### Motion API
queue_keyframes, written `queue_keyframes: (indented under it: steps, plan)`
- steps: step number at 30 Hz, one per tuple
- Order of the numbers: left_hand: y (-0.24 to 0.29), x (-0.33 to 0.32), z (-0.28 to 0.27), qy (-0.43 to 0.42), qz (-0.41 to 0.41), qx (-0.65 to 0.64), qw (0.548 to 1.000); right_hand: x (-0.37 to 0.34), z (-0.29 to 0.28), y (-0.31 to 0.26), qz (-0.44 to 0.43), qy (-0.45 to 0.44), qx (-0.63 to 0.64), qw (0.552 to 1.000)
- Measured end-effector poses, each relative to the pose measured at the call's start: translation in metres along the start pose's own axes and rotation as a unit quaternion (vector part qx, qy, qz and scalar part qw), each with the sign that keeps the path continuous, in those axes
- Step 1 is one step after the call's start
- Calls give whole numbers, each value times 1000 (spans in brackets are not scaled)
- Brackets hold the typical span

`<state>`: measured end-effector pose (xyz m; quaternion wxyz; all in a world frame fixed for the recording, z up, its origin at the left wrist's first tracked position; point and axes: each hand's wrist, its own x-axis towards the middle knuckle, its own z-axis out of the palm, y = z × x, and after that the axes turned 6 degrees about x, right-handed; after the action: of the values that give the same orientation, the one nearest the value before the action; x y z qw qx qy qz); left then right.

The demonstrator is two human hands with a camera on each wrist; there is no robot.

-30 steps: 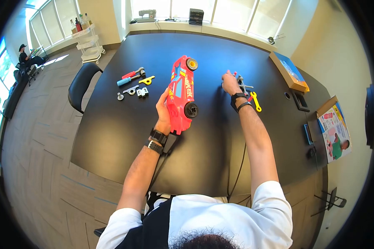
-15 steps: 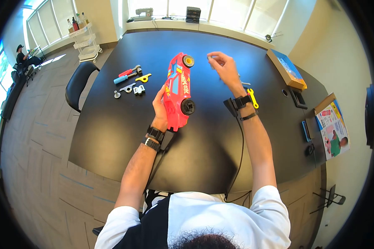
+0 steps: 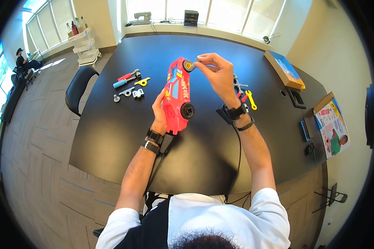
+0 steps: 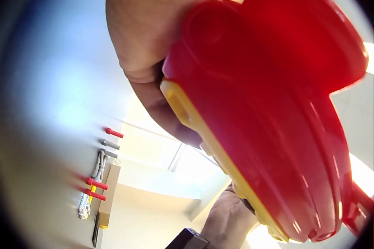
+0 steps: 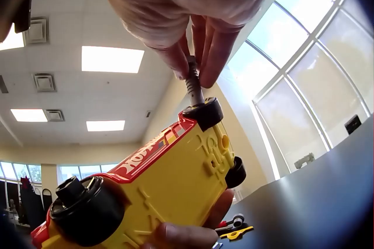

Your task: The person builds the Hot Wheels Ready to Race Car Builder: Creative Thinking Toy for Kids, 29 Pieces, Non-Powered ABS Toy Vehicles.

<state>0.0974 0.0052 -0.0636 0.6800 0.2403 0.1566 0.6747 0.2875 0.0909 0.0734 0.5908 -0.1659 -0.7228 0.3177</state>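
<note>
A red toy car (image 3: 176,93) with a yellow underside (image 5: 169,187) is held up over the table, tilted with one side facing up. My left hand (image 3: 159,111) grips it from the left, fingers wrapped under its body. Between thumb and fingers, my right hand (image 3: 218,74) pinches a grey threaded toy bolt (image 5: 193,85). The bolt's lower end is right at the yellow hub of the far wheel (image 5: 205,113). The nearer black wheel (image 3: 188,111) has a black bolt head (image 5: 70,189) in its centre.
Left on the table lie a blue-handled screwdriver (image 3: 121,83), a red-handled tool (image 3: 129,76), a yellow part (image 3: 142,81) and small grey parts. To the right are a grey cross-shaped tool (image 3: 240,85), a yellow wrench (image 3: 252,100), an open box (image 3: 284,69) and a printed box (image 3: 333,126).
My right hand has moved left from the parts on the right side of the table to the car's far wheel, bringing the grey bolt. The left hand keeps holding the car.
</note>
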Motion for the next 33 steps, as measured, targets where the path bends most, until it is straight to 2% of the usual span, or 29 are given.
queue_keyframes:
  steps: [7, 9, 10, 12, 16, 18, 19, 21, 22, 24, 25, 27, 29, 33]
  plan:
    - [1, -2, 4, -22, -13, 0, 1000, 0, -3, 2, -9, -2, 9, 1000]
    - [1, -3, 7, -25, -17, 0, 1000, -1, -7, 3, -70, -41, -111, 990]
    - [0, -3, 7, -12, -9, 3, 1000, -1, -6, -1, -71, -40, -111, 990]
    - [0, -2, 7, 1, 0, 7, 1000, -4, -6, -10, -138, -45, -191, 971]
    - [-1, 1, -3, -1, 0, -3, 1000, -2, -10, -16, -131, -49, -199, 970]
    - [-2, 1, -4, 5, 0, -2, 1000, -2, -9, -20, -66, -88, -173, 979]
    - [-1, 1, -3, 3, -4, -2, 1000, -1, -11, -19, -66, -87, -174, 979]
    - [-2, -1, -2, 3, -8, -2, 1000, -1, -17, -14, -51, -113, -305, 944]
    - [-1, 0, -2, 2, -5, -2, 1000, -1, -13, -18, -51, -113, -305, 944]
    - [-1, 0, -2, 0, -3, -2, 1000, -3, -2, -28, -129, -81, -230, 961]
    - [-1, -1, 0, -5, -5, -3, 1000, -3, -4, -24, -129, -80, -230, 961]
    - [-1, -4, 5, -9, -8, -4, 1000, 0, -12, -15, -136, -101, -329, 929]
    - [-4, -4, 9, 6, -1, 55, 998, 3, -12, -17, -124, -99, -341, 926]
    - [-6, 1, 3, -33, -9, 27, 999, 3, -8, -24, -101, -117, -318, 935]
